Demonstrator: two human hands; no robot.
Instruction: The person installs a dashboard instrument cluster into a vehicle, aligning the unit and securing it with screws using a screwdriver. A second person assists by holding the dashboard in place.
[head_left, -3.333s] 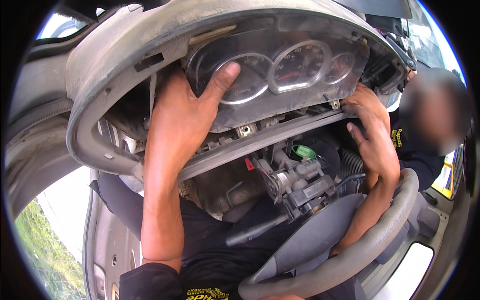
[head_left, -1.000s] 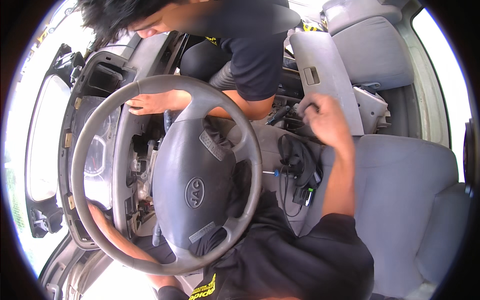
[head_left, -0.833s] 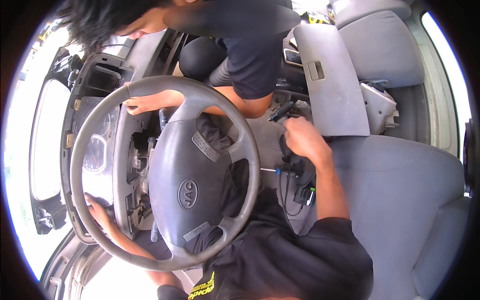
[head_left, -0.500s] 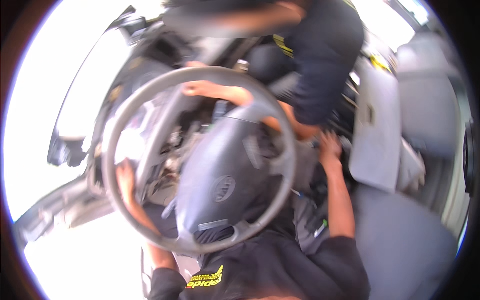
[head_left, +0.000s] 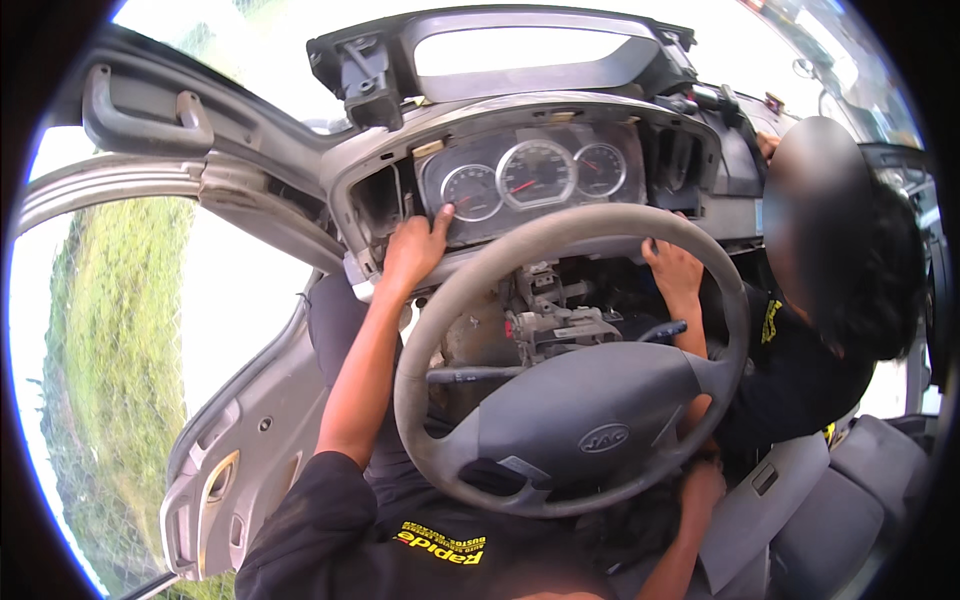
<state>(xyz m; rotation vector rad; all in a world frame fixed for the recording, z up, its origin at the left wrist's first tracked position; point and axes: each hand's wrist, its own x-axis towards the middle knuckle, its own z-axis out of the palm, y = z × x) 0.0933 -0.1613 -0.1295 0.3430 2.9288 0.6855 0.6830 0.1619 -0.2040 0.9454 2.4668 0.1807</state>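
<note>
One left hand (head_left: 412, 250) grips the instrument cluster (head_left: 530, 180) by its left edge, a rigid, fragile-faced unit best held by its housing; right hand (head_left: 700, 485) state indiscernible.

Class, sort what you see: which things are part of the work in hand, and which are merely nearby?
In the work: left hand on the instrument cluster; loosened dashboard surround.

Merely nearby: steering wheel, open door, grey seat, co-worker's hand.
</note>
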